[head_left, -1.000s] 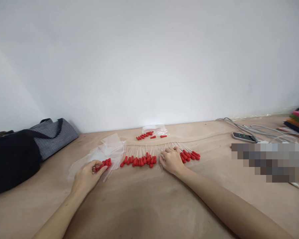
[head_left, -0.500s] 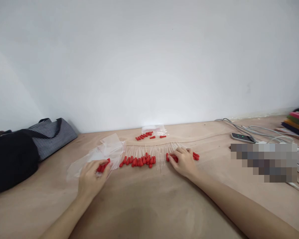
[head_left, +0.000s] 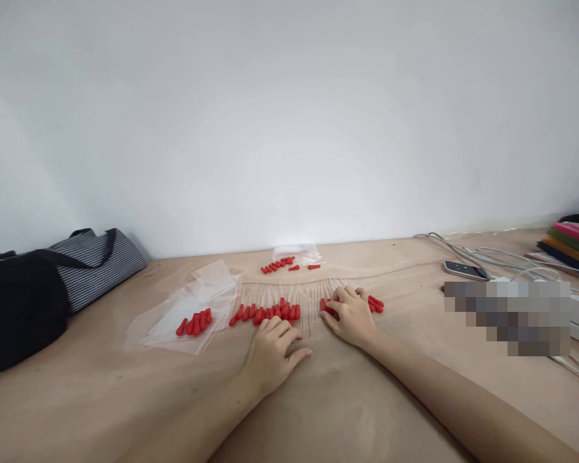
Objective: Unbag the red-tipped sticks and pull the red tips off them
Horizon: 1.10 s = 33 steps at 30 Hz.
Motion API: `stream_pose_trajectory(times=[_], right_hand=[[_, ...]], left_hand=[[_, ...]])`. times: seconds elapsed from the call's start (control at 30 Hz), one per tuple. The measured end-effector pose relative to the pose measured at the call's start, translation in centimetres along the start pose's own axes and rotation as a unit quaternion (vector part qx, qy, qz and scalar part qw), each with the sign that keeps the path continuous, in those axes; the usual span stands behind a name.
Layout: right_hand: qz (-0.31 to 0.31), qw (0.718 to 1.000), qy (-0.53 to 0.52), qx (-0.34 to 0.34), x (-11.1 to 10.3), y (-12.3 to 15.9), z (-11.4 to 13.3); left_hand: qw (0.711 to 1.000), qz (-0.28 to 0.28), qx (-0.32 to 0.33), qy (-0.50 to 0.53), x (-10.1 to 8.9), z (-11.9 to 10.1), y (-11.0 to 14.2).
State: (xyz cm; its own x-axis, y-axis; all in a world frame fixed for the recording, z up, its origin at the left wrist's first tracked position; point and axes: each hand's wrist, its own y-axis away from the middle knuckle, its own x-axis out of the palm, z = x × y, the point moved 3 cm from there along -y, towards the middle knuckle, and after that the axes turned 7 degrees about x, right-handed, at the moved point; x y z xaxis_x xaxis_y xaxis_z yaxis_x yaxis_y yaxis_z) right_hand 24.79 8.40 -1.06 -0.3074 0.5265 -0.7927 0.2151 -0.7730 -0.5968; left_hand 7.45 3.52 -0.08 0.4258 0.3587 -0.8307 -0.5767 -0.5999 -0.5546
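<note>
Separately, left hand point(head_left: 276, 354) and right hand point(head_left: 351, 318) reach red bulbs point(head_left: 265, 314)

We see the left hand palm down, fingers loosely spread and thumb held away, at the near edge of the bulbs; contact we cannot tell. The right hand arches over others farther right, fingers curled; whether they grip, we cannot tell. Between these clusters lie clear tubes point(head_left: 311, 303) on the table point(head_left: 367, 405). On the device point(head_left: 464, 270) we find green marks too small to read.
</note>
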Motion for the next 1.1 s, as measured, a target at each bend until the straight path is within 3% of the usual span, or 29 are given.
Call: stream_pose_trajectory(times=[0.27,0.47,0.57,0.67,0.77,0.83,0.9,0.97,1.1], right_hand=[[-0.061,0.998,-0.025,-0.023,0.1,0.5,-0.4],[-0.151,0.986,-0.069,-0.017,-1.7,2.2,-0.6],[-0.175,0.979,-0.101,-0.040,-3.1,3.5,0.1],[-0.173,0.975,-0.118,-0.079,-4.1,4.7,1.6],[-0.173,0.970,-0.121,-0.121,-4.4,5.3,3.1],[-0.169,0.968,-0.123,-0.139,-4.4,5.3,3.7],[-0.164,0.967,-0.130,-0.145,-4.3,5.2,3.8],[-0.177,0.965,-0.138,-0.138,-4.4,5.1,3.4],[-0.188,0.962,-0.130,-0.148,-4.6,4.8,2.8]], left_hand=[[0.996,0.043,-0.071,-0.021,2.0,-0.3,-2.0],[0.997,0.032,-0.062,-0.029,2.3,-0.7,-2.5],[0.996,0.012,-0.068,0.049,1.8,-1.4,-1.8],[0.968,0.031,-0.137,0.207,1.6,-2.4,-1.3],[0.914,0.040,-0.213,0.344,2.0,-3.0,-1.6],[0.880,0.036,-0.249,0.404,2.3,-2.9,-1.7],[0.866,0.038,-0.271,0.418,2.4,-2.5,-1.3],[0.888,0.045,-0.266,0.373,2.0,-1.9,-0.4],[0.946,0.063,-0.195,0.251,0.0,-1.2,1.5]])
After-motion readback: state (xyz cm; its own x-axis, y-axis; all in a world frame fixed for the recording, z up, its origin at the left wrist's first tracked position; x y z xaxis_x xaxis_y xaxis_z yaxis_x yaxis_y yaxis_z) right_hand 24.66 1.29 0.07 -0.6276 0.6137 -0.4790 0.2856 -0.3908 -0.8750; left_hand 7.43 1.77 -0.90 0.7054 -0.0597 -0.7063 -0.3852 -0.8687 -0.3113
